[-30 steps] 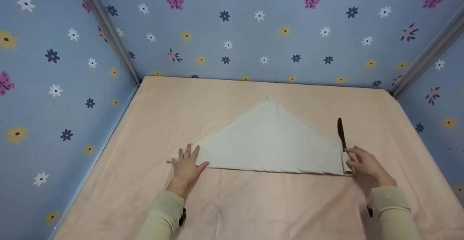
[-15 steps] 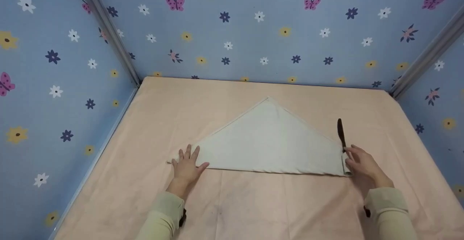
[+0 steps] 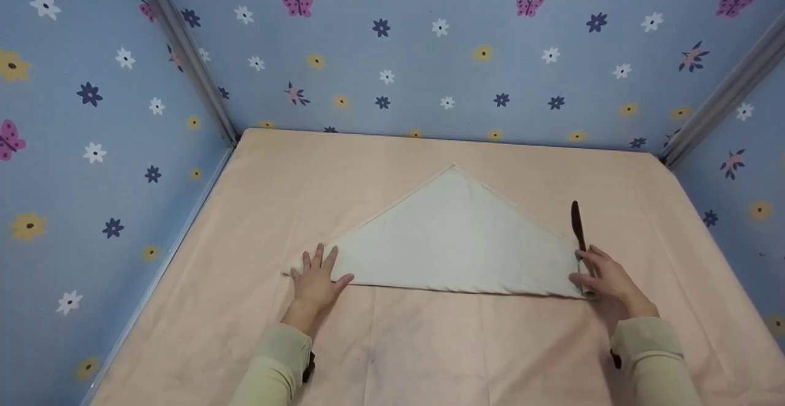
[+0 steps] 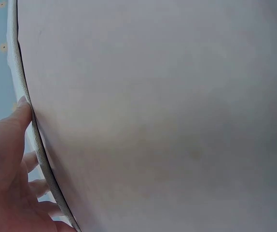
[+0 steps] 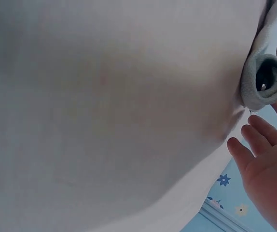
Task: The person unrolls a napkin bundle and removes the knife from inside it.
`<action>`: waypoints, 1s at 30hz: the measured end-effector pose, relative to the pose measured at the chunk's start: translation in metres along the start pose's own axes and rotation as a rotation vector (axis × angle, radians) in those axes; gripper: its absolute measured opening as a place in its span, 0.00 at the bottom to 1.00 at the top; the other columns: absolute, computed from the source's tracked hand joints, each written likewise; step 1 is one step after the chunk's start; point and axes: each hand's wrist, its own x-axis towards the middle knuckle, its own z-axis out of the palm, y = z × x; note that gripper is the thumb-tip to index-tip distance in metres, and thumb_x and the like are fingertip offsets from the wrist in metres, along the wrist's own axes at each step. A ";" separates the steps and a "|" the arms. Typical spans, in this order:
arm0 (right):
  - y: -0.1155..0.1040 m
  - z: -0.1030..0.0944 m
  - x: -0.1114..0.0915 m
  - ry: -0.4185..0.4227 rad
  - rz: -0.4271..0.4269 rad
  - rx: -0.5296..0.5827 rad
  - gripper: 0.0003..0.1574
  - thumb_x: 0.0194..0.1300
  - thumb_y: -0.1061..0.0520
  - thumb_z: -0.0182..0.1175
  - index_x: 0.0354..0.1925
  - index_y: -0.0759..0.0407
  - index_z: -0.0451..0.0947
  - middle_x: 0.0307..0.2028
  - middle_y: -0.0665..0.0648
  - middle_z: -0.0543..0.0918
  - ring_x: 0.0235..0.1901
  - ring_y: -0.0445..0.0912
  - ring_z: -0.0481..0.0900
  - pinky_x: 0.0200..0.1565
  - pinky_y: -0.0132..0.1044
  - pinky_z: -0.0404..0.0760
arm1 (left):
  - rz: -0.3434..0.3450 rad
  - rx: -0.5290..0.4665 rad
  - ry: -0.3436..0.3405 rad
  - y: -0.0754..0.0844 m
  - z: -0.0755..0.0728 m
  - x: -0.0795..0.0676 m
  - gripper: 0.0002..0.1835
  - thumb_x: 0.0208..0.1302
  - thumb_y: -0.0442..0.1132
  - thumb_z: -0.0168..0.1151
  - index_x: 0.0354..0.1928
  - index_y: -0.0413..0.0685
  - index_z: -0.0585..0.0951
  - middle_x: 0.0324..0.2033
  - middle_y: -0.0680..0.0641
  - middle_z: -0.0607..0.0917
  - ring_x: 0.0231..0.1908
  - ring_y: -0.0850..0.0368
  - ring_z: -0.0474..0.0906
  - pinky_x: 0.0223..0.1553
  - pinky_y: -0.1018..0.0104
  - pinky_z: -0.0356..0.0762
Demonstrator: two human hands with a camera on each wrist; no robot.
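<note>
A pale cloth napkin (image 3: 454,240) lies flat in the head view, peaked at the back, with its right end wound into a small roll (image 5: 250,89). My left hand (image 3: 314,281) rests on the napkin's left end with fingers spread. In the left wrist view its thumb lies along the napkin's front edge (image 4: 42,159). At the right end my right hand (image 3: 613,280) holds the roll between thumb and forefinger. A dark table knife (image 3: 576,222) sticks out from the far end of the roll; its other part is hidden inside the cloth.
A peach-coloured tablecloth (image 3: 423,344) covers the table. Blue flowered panels (image 3: 417,50) stand at its back and both sides, joined by grey metal posts (image 3: 190,56) at the corners.
My right hand has shifted slightly left, and its thumb now reaches over the roll onto the flat cloth. The left hand stays where it was.
</note>
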 end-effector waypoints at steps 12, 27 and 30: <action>0.000 0.001 -0.004 0.006 -0.046 -0.041 0.43 0.57 0.49 0.60 0.60 0.73 0.57 0.60 0.79 0.49 0.57 0.73 0.48 0.53 0.64 0.53 | 0.000 -0.012 -0.001 0.001 -0.001 -0.002 0.40 0.58 0.62 0.48 0.66 0.47 0.56 0.65 0.36 0.50 0.62 0.31 0.42 0.51 0.29 0.42; 0.000 -0.003 -0.005 0.000 -0.055 -0.059 0.39 0.57 0.54 0.60 0.59 0.73 0.59 0.59 0.80 0.52 0.57 0.73 0.50 0.53 0.63 0.54 | -0.016 -0.004 -0.013 0.001 0.000 -0.001 0.40 0.58 0.63 0.47 0.67 0.47 0.56 0.66 0.36 0.49 0.62 0.31 0.41 0.52 0.30 0.41; 0.001 -0.004 -0.006 0.005 -0.067 -0.057 0.37 0.57 0.57 0.60 0.59 0.73 0.60 0.58 0.80 0.53 0.56 0.73 0.51 0.52 0.63 0.54 | -0.023 -0.015 -0.020 0.001 0.000 -0.001 0.40 0.58 0.63 0.48 0.67 0.48 0.55 0.66 0.37 0.49 0.62 0.32 0.40 0.52 0.30 0.40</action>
